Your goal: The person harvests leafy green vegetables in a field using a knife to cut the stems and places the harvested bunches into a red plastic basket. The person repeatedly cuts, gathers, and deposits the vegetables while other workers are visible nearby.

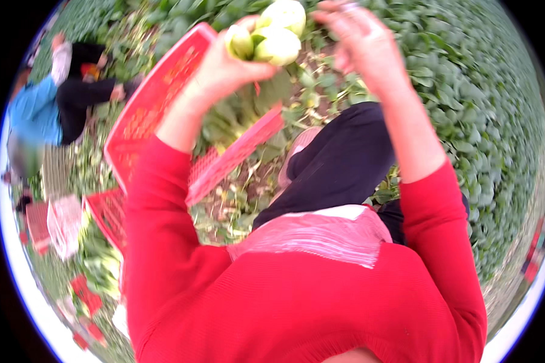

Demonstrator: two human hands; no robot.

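My left hand grips a bunch of leafy green vegetables, probably bok choy. Their pale, rounded bases face up, and the leaves hang below my fingers. Under that hand stands a red plastic crate with slatted walls, holding some greens. My right hand is to the right of the bunch, apart from it, with its fingers bent. It is blurred, and a small shiny spot shows near its fingertips; whether it holds something is unclear.
Dense leafy plants grow on the right. Cut leaves and stems litter the soil by my bent leg. A second red crate is at left beside piled greens. Another person crouches at upper left.
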